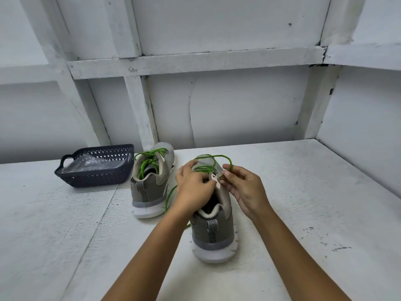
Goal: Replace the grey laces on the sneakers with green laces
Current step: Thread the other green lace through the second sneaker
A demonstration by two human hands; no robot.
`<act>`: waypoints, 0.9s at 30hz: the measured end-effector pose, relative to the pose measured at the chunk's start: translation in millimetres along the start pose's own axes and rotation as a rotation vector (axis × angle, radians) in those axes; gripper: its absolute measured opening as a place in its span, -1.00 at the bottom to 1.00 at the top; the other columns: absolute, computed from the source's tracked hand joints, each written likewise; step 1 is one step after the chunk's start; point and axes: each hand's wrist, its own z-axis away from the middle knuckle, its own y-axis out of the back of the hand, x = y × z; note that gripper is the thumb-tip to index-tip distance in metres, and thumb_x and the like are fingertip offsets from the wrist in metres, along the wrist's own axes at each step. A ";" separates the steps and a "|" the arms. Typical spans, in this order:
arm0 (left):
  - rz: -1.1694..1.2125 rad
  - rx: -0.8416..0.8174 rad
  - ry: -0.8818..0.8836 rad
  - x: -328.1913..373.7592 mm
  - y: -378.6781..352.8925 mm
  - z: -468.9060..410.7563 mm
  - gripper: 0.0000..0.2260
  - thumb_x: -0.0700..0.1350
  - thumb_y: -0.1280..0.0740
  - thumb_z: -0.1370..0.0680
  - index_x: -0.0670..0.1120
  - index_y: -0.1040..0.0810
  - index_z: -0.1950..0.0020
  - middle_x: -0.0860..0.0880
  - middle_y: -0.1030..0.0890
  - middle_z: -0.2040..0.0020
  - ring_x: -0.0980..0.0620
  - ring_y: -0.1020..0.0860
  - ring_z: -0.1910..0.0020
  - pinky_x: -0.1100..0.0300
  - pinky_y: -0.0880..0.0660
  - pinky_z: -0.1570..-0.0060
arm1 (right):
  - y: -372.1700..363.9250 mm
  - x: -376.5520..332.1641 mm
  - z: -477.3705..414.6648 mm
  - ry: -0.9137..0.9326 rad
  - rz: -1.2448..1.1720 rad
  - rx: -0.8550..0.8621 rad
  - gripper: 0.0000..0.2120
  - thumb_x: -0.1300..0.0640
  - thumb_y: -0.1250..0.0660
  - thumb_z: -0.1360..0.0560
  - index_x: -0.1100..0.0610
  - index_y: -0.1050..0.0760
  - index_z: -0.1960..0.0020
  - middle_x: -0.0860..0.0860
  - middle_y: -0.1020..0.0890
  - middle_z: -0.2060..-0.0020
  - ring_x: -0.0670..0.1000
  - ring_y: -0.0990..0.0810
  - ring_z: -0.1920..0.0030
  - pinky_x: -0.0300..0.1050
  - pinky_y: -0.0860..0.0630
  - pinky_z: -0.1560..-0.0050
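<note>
Bare forearms (152,257) reach to a grey mesh sneaker (213,235) on the white worktop (303,203).
Left grip (193,185) and right grip (243,190) both pinch its limp, light green cord lace (213,165) by the tongue (214,180); best held near the tip.
</note>
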 end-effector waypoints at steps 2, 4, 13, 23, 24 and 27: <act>0.021 -0.004 -0.001 -1.2 0.3 1.2 -0.80 -0.11 -0.26 -0.56 -0.16 -0.64 0.02 -0.03 -0.12 -0.50 -0.08 0.05 -0.48 0.18 0.07 -0.39 | 0.4 3.6 -0.6 0.030 0.020 0.034 -0.84 0.43 -0.28 -0.49 0.22 -0.56 0.12 0.01 -0.65 0.36 -0.09 -0.63 0.31 -0.29 -0.59 0.22; 0.030 -0.005 -0.008 -1.4 -0.6 2.5 -0.81 -0.10 -0.26 -0.57 -0.16 -0.63 0.01 -0.01 -0.12 -0.49 -0.07 0.05 -0.48 0.20 0.06 -0.37 | -0.2 7.8 -1.1 0.076 0.095 0.064 -0.86 0.40 -0.32 -0.48 0.20 -0.55 0.15 0.01 -0.65 0.36 -0.09 -0.62 0.32 -0.31 -0.58 0.24; 0.057 0.018 -0.025 -3.8 -3.0 2.4 -0.82 -0.12 -0.26 -0.57 -0.14 -0.64 -0.01 -0.03 -0.16 -0.47 -0.05 0.03 -0.47 0.18 0.03 -0.39 | -2.7 16.5 -3.4 0.201 0.269 0.118 -0.86 0.33 -0.39 -0.45 0.11 -0.56 0.19 -0.06 -0.65 0.40 -0.08 -0.59 0.32 -0.29 -0.55 0.24; -0.006 0.007 -0.042 -3.6 -8.1 0.6 -0.76 0.00 -0.24 -0.58 -0.07 -0.64 -0.07 -0.01 -0.11 -0.50 -0.04 0.06 -0.49 0.13 0.01 -0.40 | -1.1 27.9 -2.9 0.299 0.447 0.203 -0.79 0.24 -0.42 -0.45 0.09 -0.48 0.32 -0.01 -0.61 0.37 -0.04 -0.57 0.29 -0.09 -0.52 0.18; -0.008 0.012 -0.042 -3.5 -8.8 0.2 -0.76 -0.01 -0.22 -0.59 -0.07 -0.63 -0.09 -0.01 -0.11 -0.50 -0.04 0.06 -0.49 0.12 0.01 -0.41 | -1.4 28.5 -2.5 0.300 0.461 0.201 -0.78 0.24 -0.42 -0.45 0.09 -0.47 0.33 -0.02 -0.59 0.39 -0.06 -0.55 0.31 -0.12 -0.50 0.21; -0.016 0.027 -0.049 -2.9 -10.1 -1.5 -0.74 -0.13 -0.16 -0.61 -0.06 -0.61 -0.14 -0.01 -0.13 -0.50 -0.06 0.04 -0.49 0.11 -0.01 -0.42 | -1.2 28.8 -2.2 0.298 0.504 0.188 -0.77 0.20 -0.41 -0.46 0.10 -0.47 0.34 -0.07 -0.55 0.43 -0.13 -0.49 0.36 -0.18 -0.45 0.24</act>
